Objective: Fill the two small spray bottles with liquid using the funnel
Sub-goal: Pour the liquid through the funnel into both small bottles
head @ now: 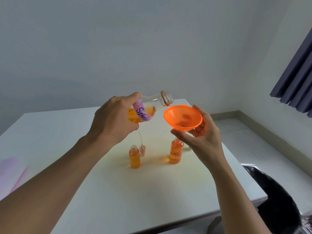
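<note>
White table [67, 132] holds two orange-filled spray bottles [134, 157] [176, 153]; tilted bottle [152, 105] seems part-full

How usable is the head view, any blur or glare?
Head view: soft even light, no hard glare; funnel reads clearly; orange tint on the table beside the right small bottle; wide lens bends table edges; pink sheet at left blurred.

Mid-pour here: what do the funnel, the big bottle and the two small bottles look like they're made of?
The funnel: orange plastic by its look, thin, smooth and translucent, light glowing through the wall. The big bottle: clear and glossy with a threaded neck; glass or hard plastic, I cannot tell. The small bottles: probably clear plastic; the orange liquid shows through their walls.
</note>
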A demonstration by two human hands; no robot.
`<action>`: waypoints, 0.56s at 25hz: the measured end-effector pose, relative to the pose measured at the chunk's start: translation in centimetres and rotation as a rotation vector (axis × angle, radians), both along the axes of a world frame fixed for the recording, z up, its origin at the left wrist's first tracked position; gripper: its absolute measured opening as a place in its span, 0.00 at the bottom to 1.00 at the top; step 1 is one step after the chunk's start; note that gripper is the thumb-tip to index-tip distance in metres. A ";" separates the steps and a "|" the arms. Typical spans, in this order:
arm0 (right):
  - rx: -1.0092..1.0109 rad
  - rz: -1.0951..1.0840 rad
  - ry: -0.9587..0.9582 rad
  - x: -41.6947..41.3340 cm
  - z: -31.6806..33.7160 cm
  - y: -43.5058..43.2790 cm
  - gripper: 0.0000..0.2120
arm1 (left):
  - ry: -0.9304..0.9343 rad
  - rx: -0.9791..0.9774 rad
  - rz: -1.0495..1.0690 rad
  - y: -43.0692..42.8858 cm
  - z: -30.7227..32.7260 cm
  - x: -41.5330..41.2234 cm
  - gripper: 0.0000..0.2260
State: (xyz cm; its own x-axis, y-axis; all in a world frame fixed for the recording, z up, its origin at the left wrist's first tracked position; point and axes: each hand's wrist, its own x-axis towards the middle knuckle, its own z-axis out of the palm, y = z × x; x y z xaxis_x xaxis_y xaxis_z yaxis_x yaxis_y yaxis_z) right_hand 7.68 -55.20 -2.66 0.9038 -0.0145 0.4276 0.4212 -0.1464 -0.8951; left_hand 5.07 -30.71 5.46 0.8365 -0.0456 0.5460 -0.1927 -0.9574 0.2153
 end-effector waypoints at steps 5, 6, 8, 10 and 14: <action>-0.011 -0.010 0.009 0.0 0.1 0.4 0.50 | 0.019 -0.061 0.020 1.0 -0.4 -0.7 0.31; 0.000 -0.017 0.009 0.0 0.2 0.4 0.50 | 0.028 -0.077 0.027 1.2 -0.5 -0.8 0.31; 0.007 -0.014 0.026 -0.1 0.4 0.5 0.50 | 0.038 -0.104 0.035 1.6 -0.6 -1.1 0.30; 0.025 -0.018 0.030 -0.3 1.0 0.6 0.49 | 0.053 -0.163 0.029 2.2 -0.8 -1.3 0.30; 0.098 -0.030 -0.042 -0.8 4.0 2.2 0.47 | 0.066 -0.356 0.025 4.2 -1.6 -1.6 0.29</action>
State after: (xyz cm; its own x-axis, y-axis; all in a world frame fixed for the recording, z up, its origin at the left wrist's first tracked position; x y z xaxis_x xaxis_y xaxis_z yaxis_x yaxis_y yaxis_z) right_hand 6.84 -53.01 1.39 0.8838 -0.0846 0.4601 0.4551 -0.0720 -0.8875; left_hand 3.46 -26.53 3.82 0.8688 0.1586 0.4691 -0.1447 -0.8247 0.5468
